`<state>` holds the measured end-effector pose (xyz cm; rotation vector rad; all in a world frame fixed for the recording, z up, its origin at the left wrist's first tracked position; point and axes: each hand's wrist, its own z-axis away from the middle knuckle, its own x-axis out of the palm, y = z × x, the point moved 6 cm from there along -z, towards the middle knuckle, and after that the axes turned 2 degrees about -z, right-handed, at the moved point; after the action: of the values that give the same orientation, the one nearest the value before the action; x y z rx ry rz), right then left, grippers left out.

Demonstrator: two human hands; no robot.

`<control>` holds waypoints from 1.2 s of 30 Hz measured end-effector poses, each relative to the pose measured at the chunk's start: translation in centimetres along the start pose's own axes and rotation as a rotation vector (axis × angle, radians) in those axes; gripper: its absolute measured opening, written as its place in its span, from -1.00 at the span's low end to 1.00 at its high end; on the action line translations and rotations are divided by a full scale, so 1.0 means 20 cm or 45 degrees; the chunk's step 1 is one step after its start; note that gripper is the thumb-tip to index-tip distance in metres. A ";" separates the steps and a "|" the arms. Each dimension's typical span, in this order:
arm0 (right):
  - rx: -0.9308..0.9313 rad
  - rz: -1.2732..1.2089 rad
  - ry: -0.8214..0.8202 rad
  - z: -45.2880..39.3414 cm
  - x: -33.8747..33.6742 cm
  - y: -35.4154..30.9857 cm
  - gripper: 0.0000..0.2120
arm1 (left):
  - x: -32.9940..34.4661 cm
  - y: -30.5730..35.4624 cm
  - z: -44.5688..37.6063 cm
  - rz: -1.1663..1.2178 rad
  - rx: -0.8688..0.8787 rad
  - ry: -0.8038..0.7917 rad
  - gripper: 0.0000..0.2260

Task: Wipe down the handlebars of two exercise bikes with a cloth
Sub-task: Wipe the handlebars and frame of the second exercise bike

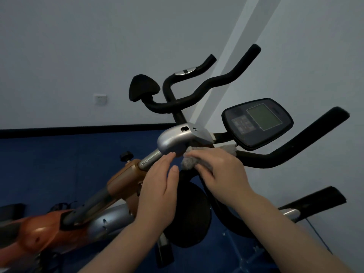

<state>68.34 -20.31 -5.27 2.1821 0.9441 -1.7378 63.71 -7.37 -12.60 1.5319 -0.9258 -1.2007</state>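
The fluffy grey cloth (199, 156) is bunched under the right hand (220, 170), whose fingers press it onto the black foam handlebar (275, 154). The left hand (159, 186), fingers together and empty, rests just beside, probably steadying the silver stem (173, 140).

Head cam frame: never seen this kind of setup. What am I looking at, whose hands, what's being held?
There is no robot here. A person wears one wide-angle camera on the head, looking down at their own bare hands, so this is the only view. In front stands an exercise bike with black handlebars, a grey display console and a silver stem cover. The right hand presses a grey cloth against the bar beside the stem cover. The left hand is open, fingertips at the silver cover. A second bike's handlebars show behind, by the pale wall.
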 end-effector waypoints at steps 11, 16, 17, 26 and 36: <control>-0.638 0.081 -0.235 0.04 0.01 -0.02 -0.66 | 0.00 0.09 -0.02 -0.194 0.191 -0.047 -0.61; -0.645 0.219 -0.132 0.07 -0.07 0.06 -0.63 | 0.06 0.19 -0.10 -0.330 0.375 -0.304 -0.55; -0.616 0.232 -0.102 0.08 -0.09 0.08 -0.62 | 0.08 0.20 -0.12 -0.328 0.384 -0.364 -0.55; -0.371 0.253 0.042 0.12 -0.18 0.20 -0.59 | 0.17 0.27 -0.20 -0.352 0.411 -0.694 -0.50; -0.091 0.330 0.163 0.23 -0.28 0.28 -0.52 | 0.28 0.33 -0.25 -0.225 0.381 -0.837 -0.54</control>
<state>67.35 -29.00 -2.67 2.2739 0.6995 -1.4411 69.91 -13.28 -7.36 1.4864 -1.4711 -1.8132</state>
